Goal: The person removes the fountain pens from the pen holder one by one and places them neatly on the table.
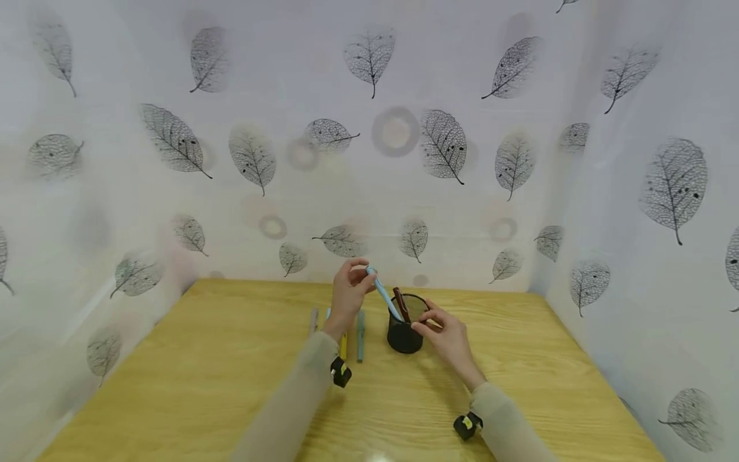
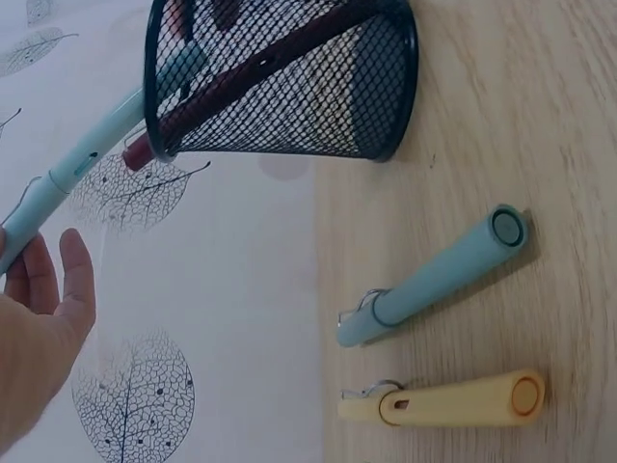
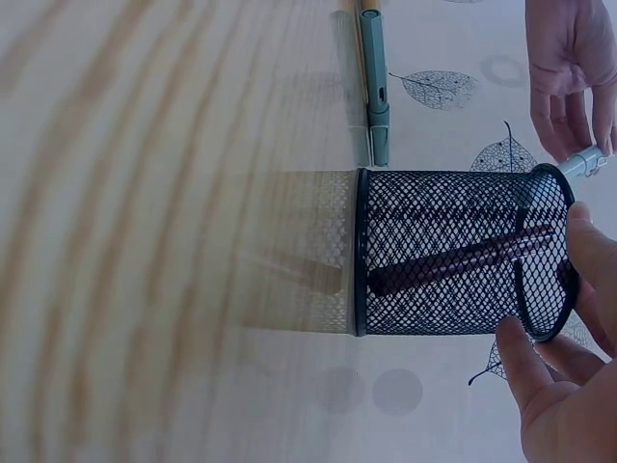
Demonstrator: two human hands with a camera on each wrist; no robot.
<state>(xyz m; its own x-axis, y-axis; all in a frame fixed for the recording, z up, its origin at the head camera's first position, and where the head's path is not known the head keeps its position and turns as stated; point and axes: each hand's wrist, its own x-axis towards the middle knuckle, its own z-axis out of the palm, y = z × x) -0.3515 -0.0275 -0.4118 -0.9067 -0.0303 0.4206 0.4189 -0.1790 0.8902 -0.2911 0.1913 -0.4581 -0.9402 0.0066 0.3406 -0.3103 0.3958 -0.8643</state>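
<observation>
My left hand [image 1: 348,296] pinches the upper end of a light blue pen [image 1: 382,292] between thumb and fingers. The pen slants down to the right, its lower end inside the mouth of a black mesh pen holder [image 1: 405,339]. A dark red pen [image 3: 453,265] leans inside that holder, visible through the mesh in the right wrist view. With thumb and fingers at the rim, my right hand [image 1: 449,335] holds the upright holder from the right. The left wrist view shows the light blue pen's tip just within the rim.
Left of the holder, a blue-green pen [image 1: 360,337], a yellow pen [image 1: 343,348] and a grey pen [image 1: 314,319] lie on the wooden table [image 1: 219,372]. Another bluish pen [image 1: 328,313] is mostly hidden by my left hand. A leaf-patterned curtain [image 1: 323,205] stands behind the table.
</observation>
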